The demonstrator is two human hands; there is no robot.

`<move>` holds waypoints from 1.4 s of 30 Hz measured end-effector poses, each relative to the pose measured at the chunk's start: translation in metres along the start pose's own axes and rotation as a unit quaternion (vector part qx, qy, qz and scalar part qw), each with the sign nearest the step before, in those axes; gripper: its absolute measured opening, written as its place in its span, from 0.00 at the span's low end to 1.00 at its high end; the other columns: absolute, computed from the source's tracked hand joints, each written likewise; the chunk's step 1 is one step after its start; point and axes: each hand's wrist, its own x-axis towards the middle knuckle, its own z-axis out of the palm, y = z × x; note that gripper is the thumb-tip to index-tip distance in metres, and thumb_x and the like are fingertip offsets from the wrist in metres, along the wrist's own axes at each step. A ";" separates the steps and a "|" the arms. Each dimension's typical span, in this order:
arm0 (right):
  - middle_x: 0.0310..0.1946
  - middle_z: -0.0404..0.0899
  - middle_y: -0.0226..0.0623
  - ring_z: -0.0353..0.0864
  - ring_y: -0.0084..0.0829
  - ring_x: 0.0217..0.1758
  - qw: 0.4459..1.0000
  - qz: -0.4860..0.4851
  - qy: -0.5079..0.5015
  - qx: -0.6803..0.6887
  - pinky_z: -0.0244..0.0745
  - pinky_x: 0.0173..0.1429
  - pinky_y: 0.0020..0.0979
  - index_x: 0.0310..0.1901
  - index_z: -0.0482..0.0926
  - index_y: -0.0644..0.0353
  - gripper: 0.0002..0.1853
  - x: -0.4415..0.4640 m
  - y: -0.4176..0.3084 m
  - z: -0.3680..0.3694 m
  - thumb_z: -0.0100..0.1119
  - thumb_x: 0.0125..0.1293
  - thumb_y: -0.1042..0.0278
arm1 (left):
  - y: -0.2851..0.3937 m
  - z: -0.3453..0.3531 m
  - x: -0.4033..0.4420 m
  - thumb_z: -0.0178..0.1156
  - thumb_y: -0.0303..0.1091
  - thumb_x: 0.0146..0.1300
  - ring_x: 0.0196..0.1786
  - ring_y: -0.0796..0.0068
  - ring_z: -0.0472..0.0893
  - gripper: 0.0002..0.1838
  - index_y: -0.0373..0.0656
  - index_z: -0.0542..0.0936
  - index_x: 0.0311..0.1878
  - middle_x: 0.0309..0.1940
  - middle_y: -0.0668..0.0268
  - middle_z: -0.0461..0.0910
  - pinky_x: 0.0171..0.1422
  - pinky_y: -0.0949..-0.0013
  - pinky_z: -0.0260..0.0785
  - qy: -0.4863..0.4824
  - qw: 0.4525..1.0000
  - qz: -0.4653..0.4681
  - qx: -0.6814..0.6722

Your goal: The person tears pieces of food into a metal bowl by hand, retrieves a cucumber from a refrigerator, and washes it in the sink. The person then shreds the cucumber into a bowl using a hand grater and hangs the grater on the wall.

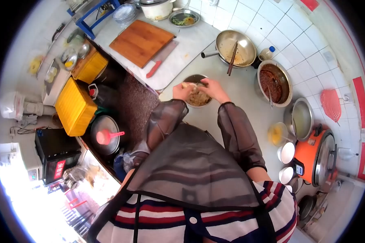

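Observation:
In the head view, a metal bowl (198, 76) of pale, shredded-looking food (198, 98) stands on the counter close in front of me. My left hand (182, 92) is over the bowl's left side, its fingers closed on a small pale yellowish piece of food (187, 85). From the right, my right hand (215, 90) reaches over the bowl with fingers bent together near that piece. What its fingertips hold, if anything, is too small to make out. Sheer dark sleeves cover both forearms.
Left of the bowl lie a wooden cutting board (142, 42) and a red-handled knife (154, 69). Beyond it sits a wok (247, 40) with chopsticks (233, 58). Rightward are a pot of dark red sauce (271, 81), a metal basin (302, 117), white bowls (286, 153) and an orange cooker (310, 156).

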 end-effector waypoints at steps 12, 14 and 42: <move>0.28 0.78 0.35 0.77 0.22 0.25 0.935 0.178 -0.130 0.279 0.72 0.30 0.24 0.39 0.76 0.63 0.10 -0.001 0.002 -0.004 0.61 0.58 0.69 | 0.014 0.008 0.012 0.64 0.39 0.49 0.26 0.74 0.79 0.18 0.32 0.77 0.35 0.26 0.61 0.80 0.31 0.71 0.71 -0.110 0.931 -0.003 0.349; 0.27 0.78 0.35 0.77 0.22 0.24 0.960 0.150 -0.088 0.220 0.72 0.29 0.25 0.40 0.75 0.63 0.11 0.000 0.012 0.001 0.61 0.57 0.69 | 0.015 0.002 0.014 0.60 0.38 0.54 0.40 0.69 0.79 0.22 0.30 0.72 0.46 0.38 0.58 0.78 0.43 0.67 0.72 -0.183 0.951 -0.082 0.237; 0.19 0.71 0.33 0.67 0.17 0.17 0.796 0.227 0.056 0.559 0.58 0.18 0.21 0.33 0.70 0.64 0.07 -0.009 -0.004 -0.013 0.55 0.56 0.70 | 0.033 -0.001 -0.010 0.61 0.23 0.56 0.36 0.73 0.79 0.14 0.30 0.74 0.46 0.38 0.61 0.78 0.44 0.74 0.74 -0.014 0.974 -0.129 -0.184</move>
